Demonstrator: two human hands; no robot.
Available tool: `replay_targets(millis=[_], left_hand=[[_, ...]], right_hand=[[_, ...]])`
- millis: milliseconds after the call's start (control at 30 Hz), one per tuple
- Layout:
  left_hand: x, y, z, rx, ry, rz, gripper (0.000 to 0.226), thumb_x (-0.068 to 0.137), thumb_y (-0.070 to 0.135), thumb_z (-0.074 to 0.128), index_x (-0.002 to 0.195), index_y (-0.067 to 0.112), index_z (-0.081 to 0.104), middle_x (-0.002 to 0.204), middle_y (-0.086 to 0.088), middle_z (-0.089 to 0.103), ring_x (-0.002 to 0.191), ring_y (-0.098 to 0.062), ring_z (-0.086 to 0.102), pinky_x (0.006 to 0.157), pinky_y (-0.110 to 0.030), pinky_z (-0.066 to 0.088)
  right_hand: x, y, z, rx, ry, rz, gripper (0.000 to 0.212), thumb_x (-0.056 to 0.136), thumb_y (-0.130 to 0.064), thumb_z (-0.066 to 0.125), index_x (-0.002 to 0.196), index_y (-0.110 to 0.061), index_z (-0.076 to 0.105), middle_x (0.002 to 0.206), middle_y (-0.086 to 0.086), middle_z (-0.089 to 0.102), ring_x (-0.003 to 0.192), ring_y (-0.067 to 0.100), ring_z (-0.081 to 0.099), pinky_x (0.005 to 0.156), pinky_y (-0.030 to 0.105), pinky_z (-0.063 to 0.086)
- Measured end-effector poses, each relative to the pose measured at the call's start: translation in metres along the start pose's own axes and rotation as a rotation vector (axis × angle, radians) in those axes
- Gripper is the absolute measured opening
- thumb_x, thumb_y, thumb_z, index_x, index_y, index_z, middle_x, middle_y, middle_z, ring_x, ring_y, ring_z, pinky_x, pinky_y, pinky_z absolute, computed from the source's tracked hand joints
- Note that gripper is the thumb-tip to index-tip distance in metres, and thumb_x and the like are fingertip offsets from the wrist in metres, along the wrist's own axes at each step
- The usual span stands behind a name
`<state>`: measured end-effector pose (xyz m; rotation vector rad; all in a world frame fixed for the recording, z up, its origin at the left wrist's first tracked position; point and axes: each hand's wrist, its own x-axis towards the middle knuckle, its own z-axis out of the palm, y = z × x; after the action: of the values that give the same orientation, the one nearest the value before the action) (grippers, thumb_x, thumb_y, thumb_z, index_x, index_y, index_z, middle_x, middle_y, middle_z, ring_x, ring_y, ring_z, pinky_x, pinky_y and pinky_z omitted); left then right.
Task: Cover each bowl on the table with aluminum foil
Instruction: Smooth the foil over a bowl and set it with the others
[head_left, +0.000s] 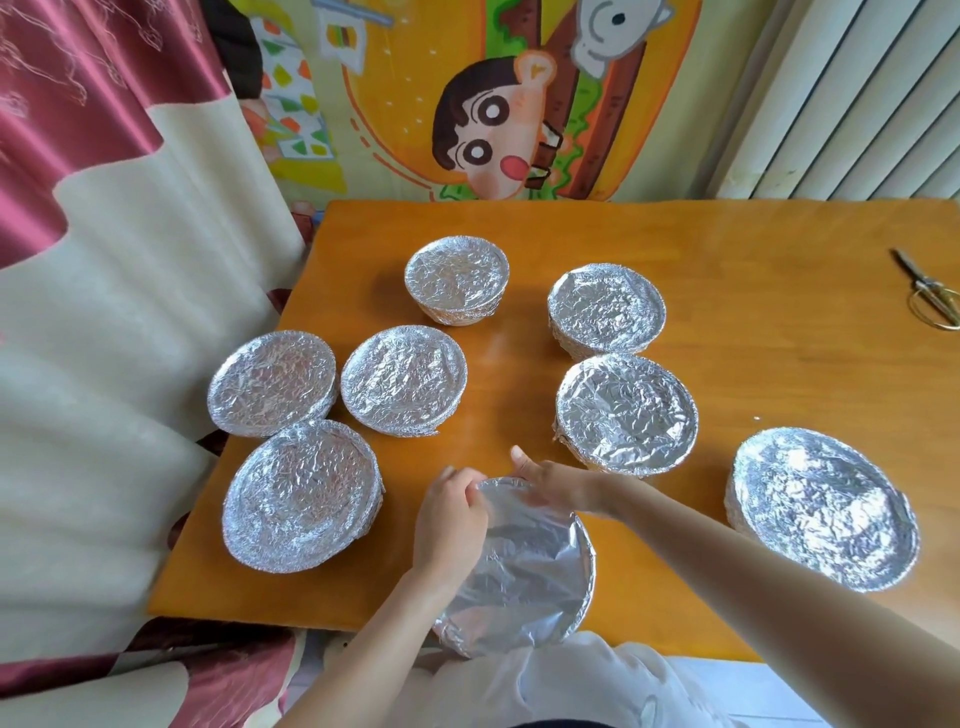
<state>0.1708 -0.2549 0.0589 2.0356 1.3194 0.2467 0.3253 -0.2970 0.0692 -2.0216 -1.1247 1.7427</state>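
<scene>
on the bowl (524, 577) rim, curled fingers (462, 499) pinch foil (540, 530).

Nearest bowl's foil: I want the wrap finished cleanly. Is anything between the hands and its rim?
Nothing visible. The left hand and right hand touch the foil at the nearest bowl's far rim; the other covered bowls stand apart.

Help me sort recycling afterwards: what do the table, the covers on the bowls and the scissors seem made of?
The table looks like wood with an orange, glossy finish; faint grain lines and glare show. The foil over the bowls looks like thin aluminium, shiny and crinkled into fine creases. The scissors are likely metal, with brassy-gold loops and darker blades, though too small to be sure.
</scene>
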Motion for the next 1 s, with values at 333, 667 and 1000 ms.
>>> replay_targets(millis=[333, 667, 1000], left_hand=[[0.000, -0.005, -0.009, -0.026, 0.013, -0.037, 0.029, 0.098, 0.010, 0.036, 0.104, 0.012, 0.064, 0.109, 0.001, 0.058, 0.096, -0.013, 0.051, 0.081, -0.023, 0.041], [-0.004, 0.003, -0.018, 0.044, 0.013, -0.007, 0.023, 0.097, 0.019, 0.039, 0.084, 0.018, 0.059, 0.065, 0.002, 0.056, 0.063, -0.016, 0.051, 0.050, -0.026, 0.028], [-0.010, 0.010, -0.022, -0.011, -0.037, 0.002, 0.029, 0.098, 0.023, 0.038, 0.102, 0.018, 0.066, 0.089, 0.000, 0.068, 0.078, -0.016, 0.055, 0.066, -0.030, 0.042]], right_hand=[[0.007, 0.010, 0.004, 0.116, 0.190, -0.016, 0.073, 0.096, -0.058, 0.014, 0.090, -0.009, 0.067, 0.091, 0.009, 0.067, 0.087, 0.021, 0.061, 0.093, 0.032, 0.042], [0.000, 0.008, 0.014, -0.047, 0.327, -0.081, 0.067, 0.096, -0.058, 0.017, 0.055, -0.011, 0.042, 0.058, 0.004, 0.043, 0.054, 0.017, 0.037, 0.061, 0.030, 0.034], [0.001, 0.004, 0.013, -0.091, 0.360, -0.223, 0.070, 0.098, -0.054, 0.018, 0.104, -0.011, 0.073, 0.087, 0.009, 0.065, 0.083, 0.021, 0.055, 0.081, 0.026, 0.039]])
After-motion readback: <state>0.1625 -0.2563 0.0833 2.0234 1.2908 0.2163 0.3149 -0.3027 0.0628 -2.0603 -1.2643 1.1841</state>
